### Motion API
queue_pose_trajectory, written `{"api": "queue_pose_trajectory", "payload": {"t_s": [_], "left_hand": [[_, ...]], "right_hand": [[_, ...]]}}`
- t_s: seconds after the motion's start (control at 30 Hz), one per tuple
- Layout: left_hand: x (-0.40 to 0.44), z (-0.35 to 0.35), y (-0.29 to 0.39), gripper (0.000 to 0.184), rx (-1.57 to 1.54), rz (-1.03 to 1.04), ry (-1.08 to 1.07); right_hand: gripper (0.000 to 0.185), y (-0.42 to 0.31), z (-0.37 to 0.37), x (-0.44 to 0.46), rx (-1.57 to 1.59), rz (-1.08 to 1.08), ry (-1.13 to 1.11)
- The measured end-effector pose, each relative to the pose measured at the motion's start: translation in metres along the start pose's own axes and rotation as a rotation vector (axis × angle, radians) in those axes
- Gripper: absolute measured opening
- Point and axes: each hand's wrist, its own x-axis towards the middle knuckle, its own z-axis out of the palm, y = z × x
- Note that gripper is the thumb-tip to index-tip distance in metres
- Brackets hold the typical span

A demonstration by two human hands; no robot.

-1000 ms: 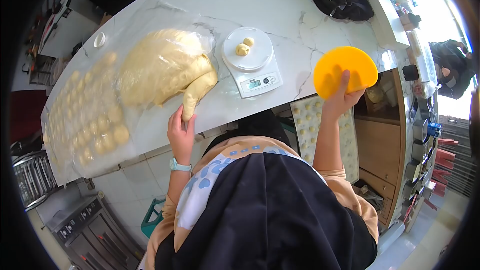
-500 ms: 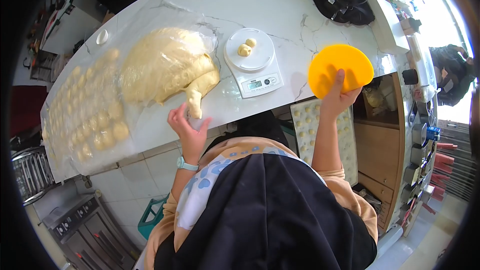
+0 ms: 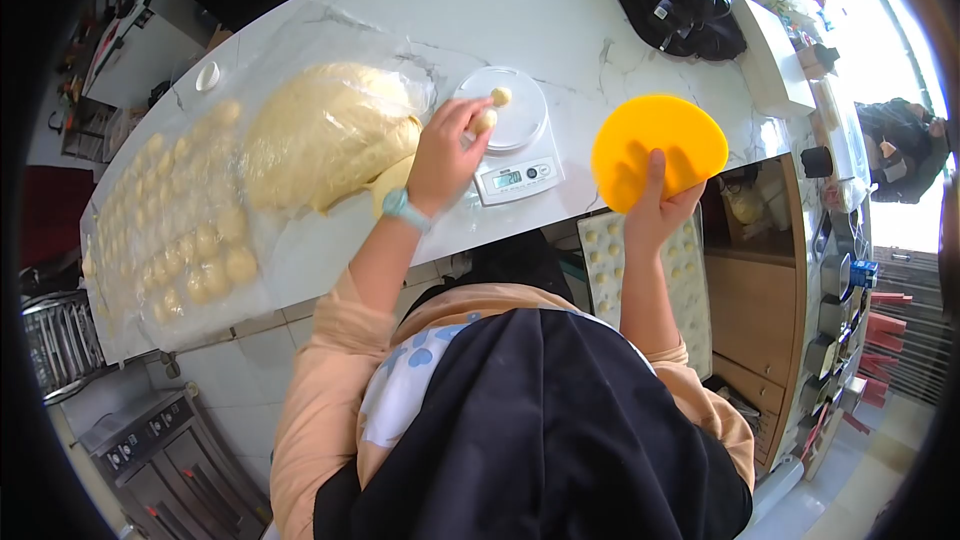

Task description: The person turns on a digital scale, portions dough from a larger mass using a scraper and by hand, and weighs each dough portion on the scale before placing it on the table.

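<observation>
The left hand [image 3: 445, 162] had its fingers around a dough ball [image 3: 483, 121] at the scale [image 3: 517, 181]; the right hand's [image 3: 655, 215] fingers gripped a yellow scraper [image 3: 672, 130] farther right.

Dough [image 3: 325, 135] left of scale [image 3: 519, 179], tray [image 3: 698, 328] seemingly below table [image 3: 560, 10]

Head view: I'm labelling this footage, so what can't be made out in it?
Head view: part of the dough ball, behind fingers of the left hand.
Head view: most of the dough strip, behind the left wrist.
Head view: fingertips of the right hand, dim behind the yellow scraper.
Head view: one end of the tray, under the tabletop.
</observation>
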Motion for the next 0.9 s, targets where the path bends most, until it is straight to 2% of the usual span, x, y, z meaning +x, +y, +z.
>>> {"api": "queue_pose_trajectory", "payload": {"t_s": [0.07,0.1,0.13,0.17,0.23,0.33,0.43,0.47,0.57,0.6,0.63,0.67,0.7,0.73,0.8,0.9], "left_hand": [[-0.036,-0.015,0.022,0.030,0.041,-0.023,-0.003],[-0.058,-0.017,0.025,0.026,0.056,-0.107,-0.032],[-0.079,-0.017,0.023,0.023,0.072,-0.192,-0.059],[-0.096,-0.017,0.016,0.022,0.104,-0.139,-0.059],[-0.123,-0.015,0.002,0.020,0.163,-0.034,-0.055],[-0.129,-0.017,0.003,0.019,0.130,-0.083,-0.040],[-0.127,-0.023,0.007,0.020,0.162,-0.176,-0.075],[-0.126,-0.025,0.008,0.020,0.178,-0.218,-0.094],[-0.116,-0.035,0.016,0.018,-0.112,-0.561,0.077],[-0.105,-0.035,0.016,0.018,-0.284,-0.444,0.262],[-0.094,-0.036,0.013,0.021,-0.335,-0.427,0.222],[-0.081,-0.037,0.007,0.025,-0.386,-0.413,0.183],[-0.068,-0.037,0.002,0.029,-0.435,-0.393,0.144],[-0.053,-0.032,-0.001,0.033,-0.489,-0.441,0.111],[-0.024,-0.020,0.001,0.043,-0.595,-0.519,0.031],[-0.011,-0.006,0.004,0.052,-0.794,-0.583,0.122]], "right_hand": [[0.037,-0.003,0.004,-0.012,0.050,0.090,-0.221],[0.035,-0.004,0.007,-0.019,0.077,0.141,-0.331],[0.034,-0.008,0.013,-0.022,-0.075,0.129,-0.544],[0.034,-0.013,0.022,-0.024,-0.228,0.113,-0.758],[0.029,-0.016,0.050,-0.028,-0.430,0.166,-1.034],[0.029,-0.016,0.089,-0.036,-0.545,-0.051,-1.254],[0.031,-0.010,0.107,-0.078,-0.690,-0.044,-1.321],[0.035,0.004,0.097,-0.094,-0.537,-0.192,-1.170],[0.034,0.028,0.060,-0.112,-0.407,-0.085,-0.974],[0.035,0.035,0.050,-0.107,-0.311,-0.163,-0.940],[0.033,0.043,0.042,-0.101,-0.191,-0.221,-0.852],[0.032,0.036,0.037,-0.094,-0.083,0.065,-0.765],[0.030,0.028,0.036,-0.083,0.006,0.202,-0.653],[0.030,0.019,0.037,-0.070,-0.067,0.044,-0.552],[0.031,0.010,0.035,-0.047,-0.107,-0.039,-0.472],[0.032,0.008,0.023,-0.027,-0.144,-0.166,-0.380]]}}
